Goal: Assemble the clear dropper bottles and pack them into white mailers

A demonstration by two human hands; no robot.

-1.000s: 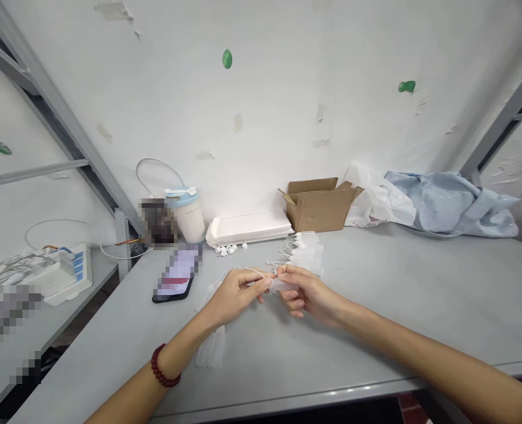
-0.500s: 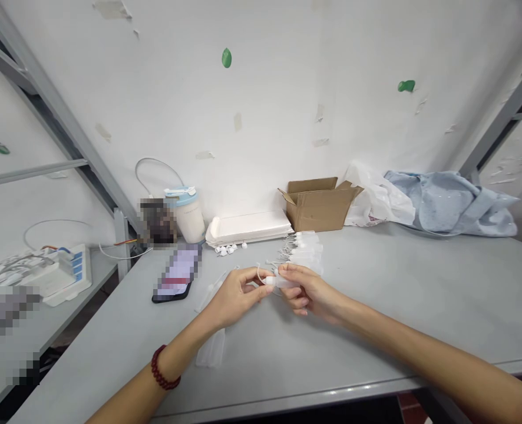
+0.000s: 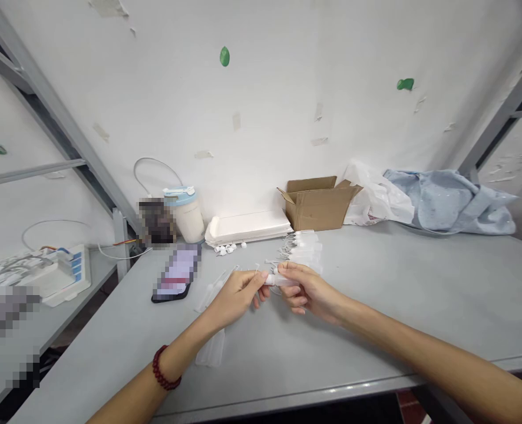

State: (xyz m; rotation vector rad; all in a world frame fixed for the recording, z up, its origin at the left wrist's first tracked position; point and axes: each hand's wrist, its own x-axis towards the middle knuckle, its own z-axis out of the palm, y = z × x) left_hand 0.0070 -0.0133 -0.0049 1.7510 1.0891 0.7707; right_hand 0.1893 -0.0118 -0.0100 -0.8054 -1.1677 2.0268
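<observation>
Over the middle of the table, a small translucent plastic bottle (image 3: 281, 281) lies level between both hands. My left hand (image 3: 238, 296) is closed in a pinch, thumb and forefinger on its white cap. My right hand (image 3: 309, 290) is wrapped round the bottle's body. A thin white strap shows near the left fingertips. Behind my right hand lies a row of similar capped bottles (image 3: 307, 250), thin strips sticking out to the left. More translucent bottles (image 3: 210, 350) lie beside my left forearm, partly hidden by it. Several small white caps (image 3: 226, 249) sit beyond my left hand.
A phone (image 3: 177, 274) lies left on the grey table (image 3: 397, 294). Along the wall stand a lidded cup (image 3: 189, 218), a flat white stack (image 3: 247, 227), an open cardboard box (image 3: 316, 209), a white plastic bag (image 3: 376, 200) and blue cloth (image 3: 446, 200). A power strip (image 3: 73, 277) rests far left.
My left fingers have shifted their grip on the cap: the thumb now lies over its top and the other fingers curl below. The right hand keeps its hold on the bottle.
</observation>
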